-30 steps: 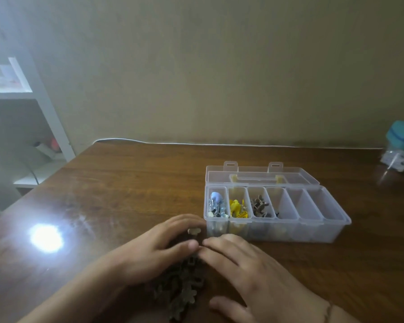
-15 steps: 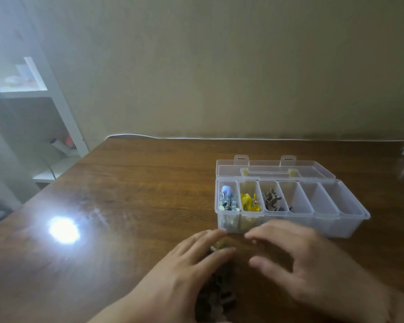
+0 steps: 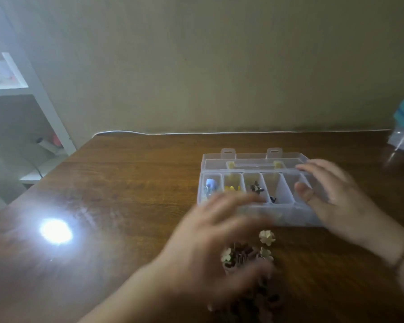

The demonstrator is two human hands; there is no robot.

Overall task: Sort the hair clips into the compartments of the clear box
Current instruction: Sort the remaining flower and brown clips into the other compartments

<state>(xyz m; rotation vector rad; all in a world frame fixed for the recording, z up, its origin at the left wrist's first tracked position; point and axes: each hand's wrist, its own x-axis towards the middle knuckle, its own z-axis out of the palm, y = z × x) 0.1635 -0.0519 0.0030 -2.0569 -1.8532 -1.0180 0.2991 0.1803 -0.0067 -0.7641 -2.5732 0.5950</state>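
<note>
- One clear box (image 3: 254, 159) is sitting on one wooden table (image 3: 131, 183)
- Six compartments are showing in it; four are holding clips, the count blurred
- Three cream flower clips (image 3: 267, 237) are lying loose by a brown pile
- Two hands are hovering: left hand (image 3: 210, 248), right hand (image 3: 331, 194)

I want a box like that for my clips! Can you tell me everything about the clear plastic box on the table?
The clear plastic box sits open on the brown wooden table, its lid laid back flat with two latch tabs. A row of narrow compartments runs across it: the first holds pale blue clips, the second yellow clips, the third brown clips, the fourth one small dark clip. The blurred right hand covers its right end.
</note>
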